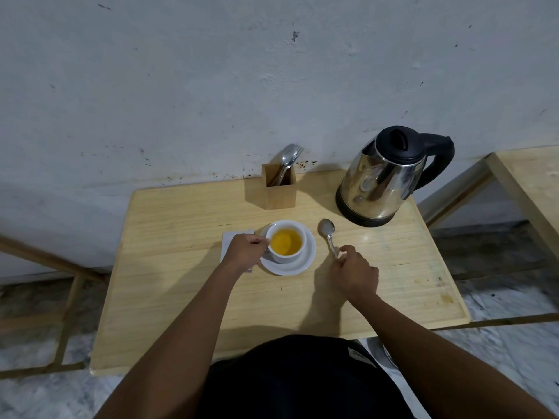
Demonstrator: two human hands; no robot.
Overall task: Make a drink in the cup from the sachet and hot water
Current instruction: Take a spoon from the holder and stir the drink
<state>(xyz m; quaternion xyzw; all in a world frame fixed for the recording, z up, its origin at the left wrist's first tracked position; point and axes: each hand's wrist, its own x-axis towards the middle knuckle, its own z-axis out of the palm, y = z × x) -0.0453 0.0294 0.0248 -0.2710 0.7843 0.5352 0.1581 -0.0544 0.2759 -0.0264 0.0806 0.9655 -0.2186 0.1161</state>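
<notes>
The small white ceramic cup (286, 241), filled with yellow-orange liquid, stands on a white round saucer (305, 261) mid-table. Judged rigid, fragile, probably hot and prone to spilling; best held by its handle side. The left hand (246, 250) is curled against that side, but whether it grips cannot be told. The right hand (354, 275) pinches the handle of a steel teaspoon (328, 234) lying on the pale wooden table (181, 282). A steel electric kettle (384, 179) and wooden cutlery holder (279, 187) stand well behind; nothing obstructs.
</notes>
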